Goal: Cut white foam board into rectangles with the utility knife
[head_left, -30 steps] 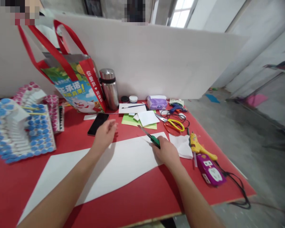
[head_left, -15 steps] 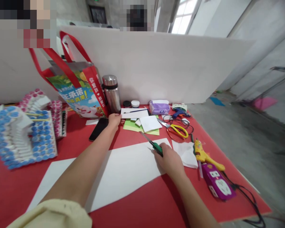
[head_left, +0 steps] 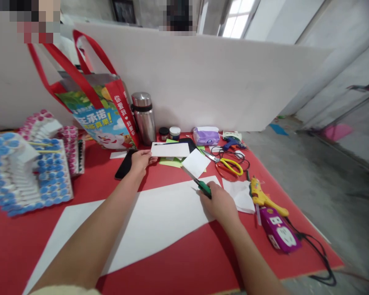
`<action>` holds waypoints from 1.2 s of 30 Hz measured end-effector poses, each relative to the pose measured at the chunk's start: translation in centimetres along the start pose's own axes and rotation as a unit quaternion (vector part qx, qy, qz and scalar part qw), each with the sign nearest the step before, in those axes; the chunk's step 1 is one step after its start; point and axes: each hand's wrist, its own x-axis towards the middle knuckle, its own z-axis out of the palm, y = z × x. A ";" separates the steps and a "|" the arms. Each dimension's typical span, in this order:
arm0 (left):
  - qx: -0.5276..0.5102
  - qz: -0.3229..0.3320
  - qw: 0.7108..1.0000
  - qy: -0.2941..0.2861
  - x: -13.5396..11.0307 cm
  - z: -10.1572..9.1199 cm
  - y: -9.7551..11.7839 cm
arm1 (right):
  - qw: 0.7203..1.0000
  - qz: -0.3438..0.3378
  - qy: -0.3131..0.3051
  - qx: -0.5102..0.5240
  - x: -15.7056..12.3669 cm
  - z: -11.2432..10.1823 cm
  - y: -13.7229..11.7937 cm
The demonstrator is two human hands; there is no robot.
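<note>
The left end of a white card (head_left: 172, 151) is pinched between the thumb and fingers of the left hand (head_left: 140, 161) – nearly closed on it – and a dark phone (head_left: 122, 167) is partly covered at that hand's left. A green-handled knife (head_left: 204, 189) is gripped in the curled right hand (head_left: 219, 200), its blade pointed away and leftward near a white square (head_left: 196, 163); a large white sheet (head_left: 160, 221) is spread below and leftward of this hand, yellow-handled scissors (head_left: 233, 166) are seen beyond it, and a yellow glue gun (head_left: 264, 198) to its right.
</note>
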 end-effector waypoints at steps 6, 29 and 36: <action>-0.020 -0.014 1.000 -0.002 -2.0 -1.5 -0.3 | 1.000 0.009 -0.003 0.013 0.1 -0.2 0.0; -0.011 0.098 0.995 0.005 -9.4 -9.9 -1.7 | 0.986 0.070 0.005 0.153 1.5 -0.8 1.9; -0.015 0.134 0.991 0.024 -11.5 -11.4 -1.7 | 0.988 0.072 0.011 0.134 1.3 -0.8 1.5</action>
